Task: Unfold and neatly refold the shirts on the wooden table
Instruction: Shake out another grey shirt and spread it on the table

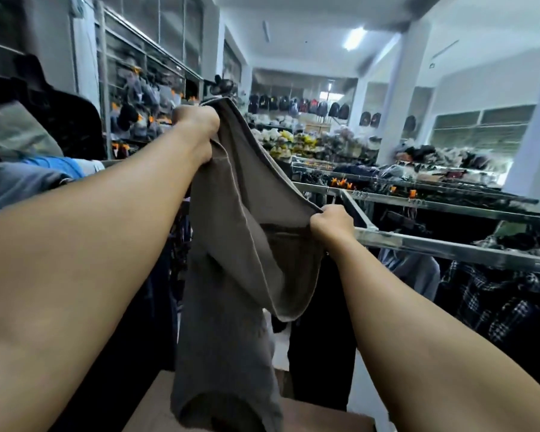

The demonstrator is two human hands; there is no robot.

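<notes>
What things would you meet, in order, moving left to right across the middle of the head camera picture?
Blue garment → left hand → grey-brown shirt, gripped by both hands → right hand → metal clothes rail → checked shirts.

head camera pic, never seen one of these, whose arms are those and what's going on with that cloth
There is no machine here. The picture comes from one wide-angle camera worn on a person's head, so you are looking out along their own two bare arms. The wide lens makes the arms look long and bends the room.

The left hand is raised and grips the top edge of a grey-brown shirt. The right hand, lower, grips another edge, so the cloth hangs spread between them. The shirt's lower end drapes down to the wooden table at the bottom of the frame.

Around them is a clothing shop: a metal clothes rail with plaid shirts hanging beneath it, and backpacks on the far wall.
</notes>
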